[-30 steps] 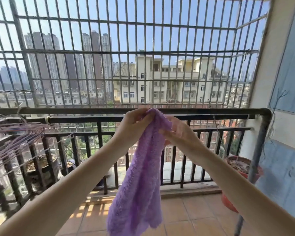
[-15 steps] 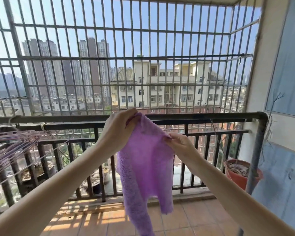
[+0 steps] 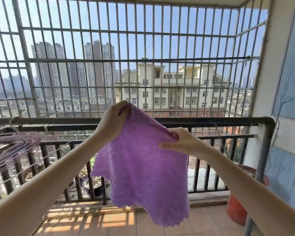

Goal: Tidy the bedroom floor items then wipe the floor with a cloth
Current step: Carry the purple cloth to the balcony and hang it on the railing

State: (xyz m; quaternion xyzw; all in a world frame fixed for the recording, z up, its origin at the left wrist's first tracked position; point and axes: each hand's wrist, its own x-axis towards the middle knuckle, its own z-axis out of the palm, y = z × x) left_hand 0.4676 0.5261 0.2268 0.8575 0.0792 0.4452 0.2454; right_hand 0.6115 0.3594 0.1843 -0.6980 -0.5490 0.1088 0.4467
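A fluffy purple cloth [image 3: 143, 171] hangs spread out in front of the balcony railing. My left hand [image 3: 113, 119] pinches its upper left corner, level with the dark horizontal drying rail [image 3: 211, 120]. My right hand [image 3: 180, 142] pinches the upper right corner, a little lower. The cloth's top edge slopes down from left to right and its lower edge hangs free above the tiled floor [image 3: 203, 223].
A black balcony railing [image 3: 228, 159] and a tall metal window grille [image 3: 143, 48] close off the front. Purple hangers [image 3: 12, 147] bunch at the left. A red flower pot [image 3: 235, 210] stands at the right by a grey upright pole [image 3: 267, 150] and the wall.
The cloth was bunched into a narrow hanging strip; my hands have moved apart and it now hangs spread wide. The view has tilted upward slightly.
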